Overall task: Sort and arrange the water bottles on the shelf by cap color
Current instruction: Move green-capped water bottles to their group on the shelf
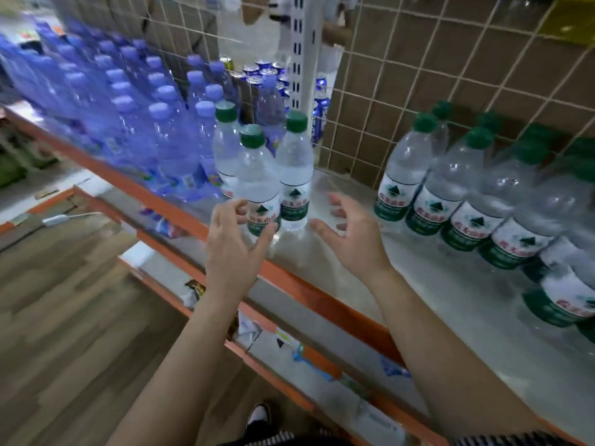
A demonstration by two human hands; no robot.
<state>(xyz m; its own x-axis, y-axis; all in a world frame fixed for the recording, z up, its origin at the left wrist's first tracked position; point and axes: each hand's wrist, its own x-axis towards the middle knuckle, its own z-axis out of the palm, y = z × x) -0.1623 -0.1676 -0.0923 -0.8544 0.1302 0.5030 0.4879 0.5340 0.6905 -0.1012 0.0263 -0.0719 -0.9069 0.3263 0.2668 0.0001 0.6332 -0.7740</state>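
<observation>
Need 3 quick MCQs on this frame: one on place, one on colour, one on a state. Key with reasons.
1. The three lone green-capped bottles stand:
A) right beside the purple-capped bottles
B) on the floor
C) on a lower level

2. Caps in the right-hand group are:
A) red
B) green
C) purple

3. The right hand is:
A) gripping a bottle
B) open, holding nothing
C) out of view

Key: 1A, they stand next to the purple block, with bare shelf between them and the right-hand group. 2B, every visible cap there is green. 3B, its fingers are spread, apart from any bottle.
</observation>
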